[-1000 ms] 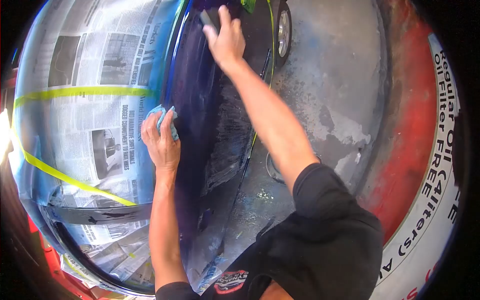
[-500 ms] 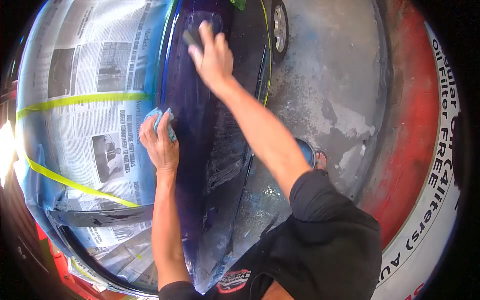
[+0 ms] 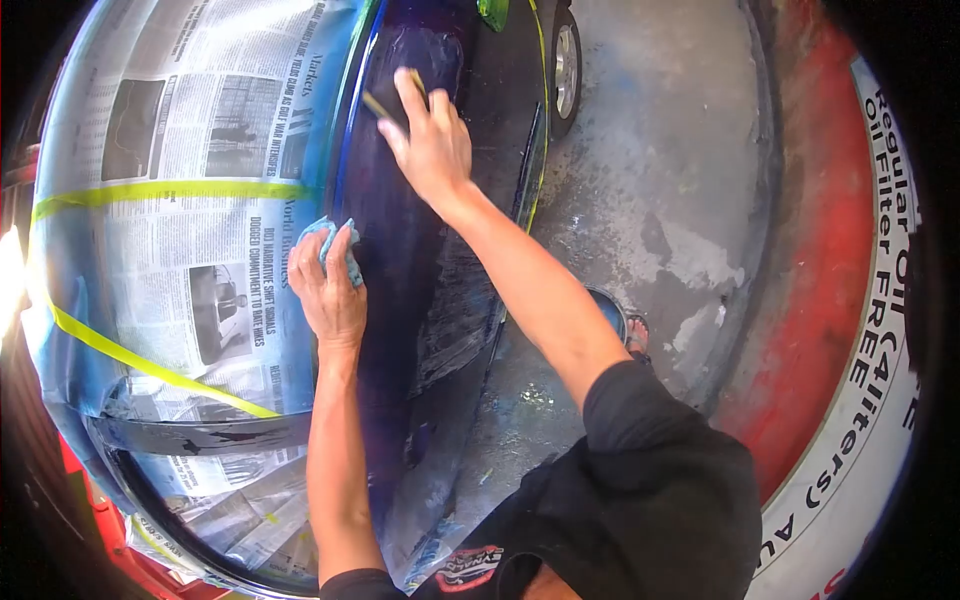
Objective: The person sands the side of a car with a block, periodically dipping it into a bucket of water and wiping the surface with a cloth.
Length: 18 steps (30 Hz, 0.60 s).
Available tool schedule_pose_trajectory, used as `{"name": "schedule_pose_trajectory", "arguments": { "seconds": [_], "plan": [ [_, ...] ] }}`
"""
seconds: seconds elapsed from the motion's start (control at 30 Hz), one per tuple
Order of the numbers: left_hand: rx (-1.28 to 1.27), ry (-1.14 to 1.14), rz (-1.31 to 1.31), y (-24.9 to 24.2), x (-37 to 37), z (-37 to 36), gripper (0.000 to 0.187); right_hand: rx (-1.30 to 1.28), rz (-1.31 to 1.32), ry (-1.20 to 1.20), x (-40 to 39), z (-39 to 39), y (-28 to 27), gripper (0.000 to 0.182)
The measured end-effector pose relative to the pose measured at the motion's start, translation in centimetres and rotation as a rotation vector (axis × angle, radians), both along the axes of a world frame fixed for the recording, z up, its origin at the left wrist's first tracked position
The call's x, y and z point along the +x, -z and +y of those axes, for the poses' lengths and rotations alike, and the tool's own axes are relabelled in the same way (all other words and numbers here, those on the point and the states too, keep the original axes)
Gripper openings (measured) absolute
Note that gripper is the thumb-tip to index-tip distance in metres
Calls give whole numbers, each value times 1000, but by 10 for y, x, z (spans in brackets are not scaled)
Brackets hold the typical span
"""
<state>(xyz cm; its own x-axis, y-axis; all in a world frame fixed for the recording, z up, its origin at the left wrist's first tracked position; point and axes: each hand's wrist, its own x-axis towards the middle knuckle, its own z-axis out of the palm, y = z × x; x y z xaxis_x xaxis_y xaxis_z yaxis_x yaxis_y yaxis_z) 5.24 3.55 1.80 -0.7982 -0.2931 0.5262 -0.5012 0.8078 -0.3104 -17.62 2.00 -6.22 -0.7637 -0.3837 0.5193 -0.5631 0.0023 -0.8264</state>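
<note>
My left hand [image 3: 328, 295] is closed around a crumpled light blue cloth [image 3: 350, 262]. It rests where the newspaper masking [image 3: 190, 240] meets the dark blue-purple car panel [image 3: 390, 210]. Farther up the panel, my right hand [image 3: 435, 150] presses a thin, olive-edged piece that looks like sandpaper [image 3: 374, 104] flat to the surface. Only its edges show beside the fingers; the palm hides the rest. A wet, greyish smear [image 3: 425, 50] marks the paint just beyond that hand.
Yellow-green tape [image 3: 175, 195] holds the newspaper on the car. A wheel [image 3: 566, 70] stands at top right. On the concrete floor [image 3: 660, 150] are a bucket [image 3: 608, 310], partly behind my right arm, and a foot [image 3: 638, 335]. A lettered sign [image 3: 880, 250] curves along the right.
My right hand has shifted slightly back toward me along the panel, still on the sandpaper. The left hand keeps its place with the cloth. The whole view has moved a little.
</note>
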Motion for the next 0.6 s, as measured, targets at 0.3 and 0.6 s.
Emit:
{"name": "schedule_pose_trajectory", "arguments": {
  "seconds": [0.3, 0.6],
  "plan": [
    [5, -18, -30, 1, 3, -1, 61, 17, -112, 121, -78, -38, -10, 66],
    [18, -14, -50, -1, 5, 0, 71, -31, 88, -32, 35, 46, 30, 82]
  ]
}}
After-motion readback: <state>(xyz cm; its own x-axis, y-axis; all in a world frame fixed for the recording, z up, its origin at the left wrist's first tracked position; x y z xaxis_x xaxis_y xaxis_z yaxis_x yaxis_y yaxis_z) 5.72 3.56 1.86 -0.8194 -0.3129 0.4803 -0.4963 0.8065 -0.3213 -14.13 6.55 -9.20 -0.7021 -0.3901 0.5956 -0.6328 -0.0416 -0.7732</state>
